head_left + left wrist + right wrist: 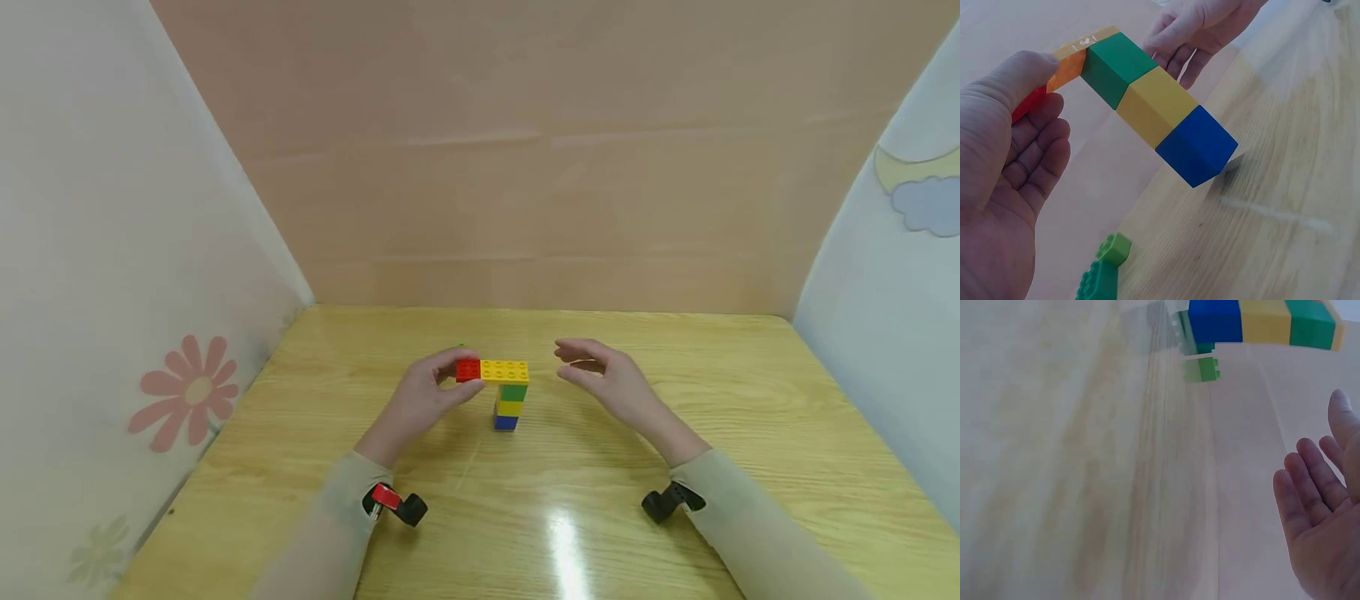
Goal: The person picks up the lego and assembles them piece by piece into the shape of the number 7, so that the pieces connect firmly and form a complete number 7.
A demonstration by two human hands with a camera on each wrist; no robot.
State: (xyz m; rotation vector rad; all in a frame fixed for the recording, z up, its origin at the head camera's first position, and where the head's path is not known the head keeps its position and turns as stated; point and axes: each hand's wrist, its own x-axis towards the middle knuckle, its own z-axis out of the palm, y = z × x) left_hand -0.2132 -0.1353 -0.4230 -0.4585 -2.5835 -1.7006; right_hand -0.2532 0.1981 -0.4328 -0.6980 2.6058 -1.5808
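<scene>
My left hand point(420, 396) pinches a red brick point(468, 370) between thumb and fingers. That brick sits at the left end of a joined toy-brick piece, beside a flat-lying yellow brick point(505, 371). Below the yellow one's right end runs a column of a green brick point(1119, 69), another yellow brick point(1157, 107) and a blue brick point(1196, 147) at the bottom. Whether the blue brick touches the table cannot be told. To the right of the piece, apart from it, my right hand point(611, 379) holds nothing, its fingers loosely extended.
On the wooden table point(600, 483), behind the left hand, lie a light green brick point(1114, 249) and a darker green brick point(1099, 281). A brown panel point(555, 167) stands along the back, with pale walls point(97, 208) at the sides.
</scene>
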